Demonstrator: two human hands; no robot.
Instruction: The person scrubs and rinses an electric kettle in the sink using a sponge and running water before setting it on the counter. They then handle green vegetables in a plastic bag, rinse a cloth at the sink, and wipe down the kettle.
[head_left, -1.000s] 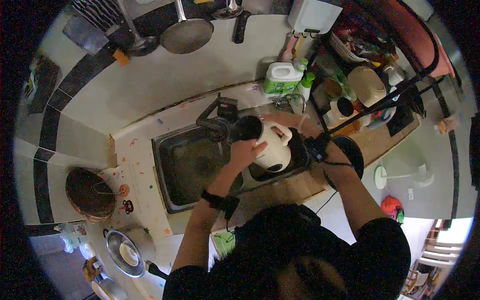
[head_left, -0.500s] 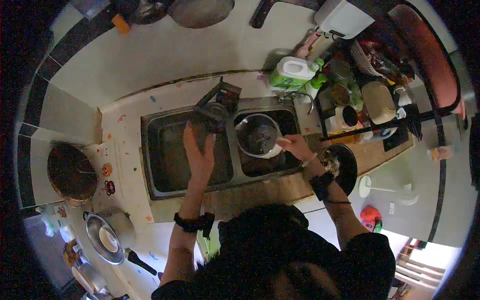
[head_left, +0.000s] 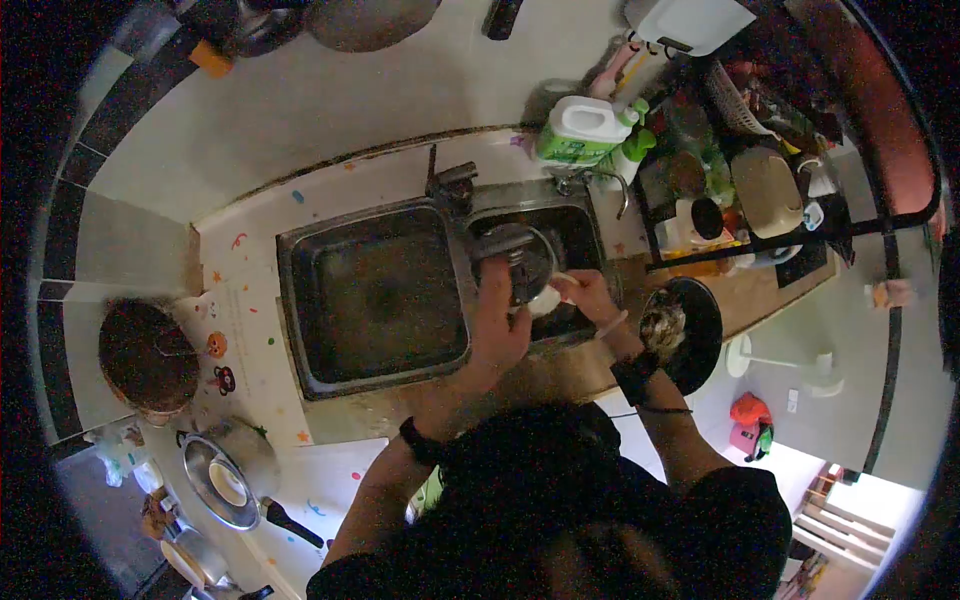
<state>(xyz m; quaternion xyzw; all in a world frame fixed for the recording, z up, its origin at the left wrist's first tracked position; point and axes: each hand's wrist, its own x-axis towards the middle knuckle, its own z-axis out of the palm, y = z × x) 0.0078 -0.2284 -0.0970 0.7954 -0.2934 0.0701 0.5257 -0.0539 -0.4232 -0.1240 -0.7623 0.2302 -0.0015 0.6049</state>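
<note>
Over the right sink basin [head_left: 575, 225], a white pot [head_left: 543, 300] with a dark, shiny inside is held by its handle in my right hand [head_left: 590, 298]. The faucet head [head_left: 505, 243] reaches over the pot's opening from the faucet base [head_left: 455, 187] behind the sink. My left hand [head_left: 502, 325] is at the pot's left side, just below the faucet head, with fingers stretched out and thumb apart. Whether its fingertips touch the faucet head or the rim cannot be made out.
The left basin [head_left: 380, 295] adjoins the right one. A dark pan [head_left: 700, 330] sits right of the sink. Behind are a detergent jug [head_left: 585, 130] and a small tap [head_left: 622, 190]. A rack [head_left: 700, 260] holds containers. A strainer [head_left: 215, 485] lies at lower left.
The pot was tilted between both hands, then held by its handle with its opening up. The faucet head has swung right from the left basin over the pot, and my left hand has moved right.
</note>
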